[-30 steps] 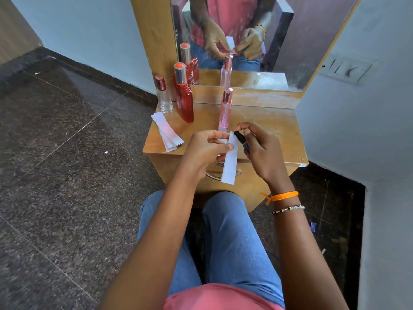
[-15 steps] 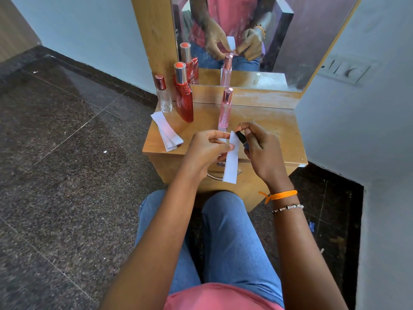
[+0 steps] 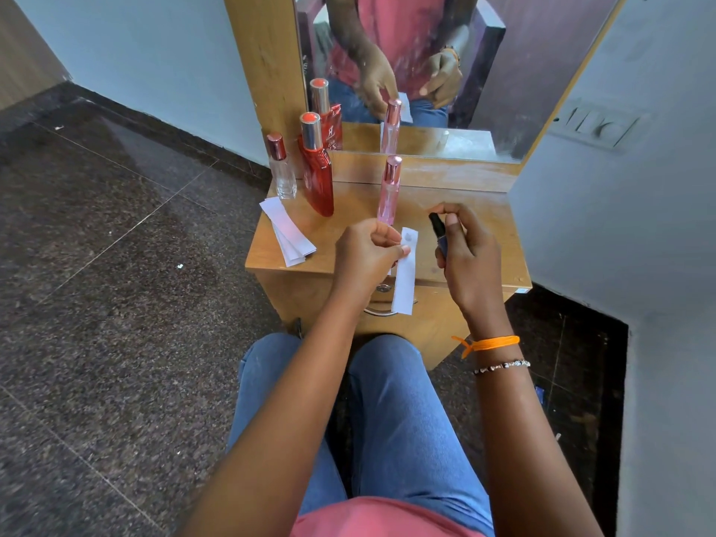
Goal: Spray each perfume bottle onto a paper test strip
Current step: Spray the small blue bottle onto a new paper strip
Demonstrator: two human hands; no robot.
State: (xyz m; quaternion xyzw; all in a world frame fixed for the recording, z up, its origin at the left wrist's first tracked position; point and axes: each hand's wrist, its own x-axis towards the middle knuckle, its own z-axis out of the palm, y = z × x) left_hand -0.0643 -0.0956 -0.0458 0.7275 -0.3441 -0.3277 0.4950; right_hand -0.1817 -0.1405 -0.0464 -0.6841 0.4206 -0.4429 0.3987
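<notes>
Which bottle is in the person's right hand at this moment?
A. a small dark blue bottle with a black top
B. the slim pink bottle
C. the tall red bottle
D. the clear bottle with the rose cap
A: the right hand grips the small dark blue bottle, while the red bottle, pink bottle and clear bottle stand on the table.

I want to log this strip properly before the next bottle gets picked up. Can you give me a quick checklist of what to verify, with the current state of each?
1. Paper strip held steady: ok, left hand pinches its edge near the top.
2. Spray landed: ok, a damp grey spot shows near the strip's top end.
3. Dark bottle under control: ok, right hand has a grip round it, nozzle up.
4. Dark bottle recapped: cannot tell, no cap in view.
5. Fresh strips ready: ok, a stack lies at the table's left edge.
6. Remaining bottles upright: ok, pink bottle, red bottle and clear bottle stand.
</notes>
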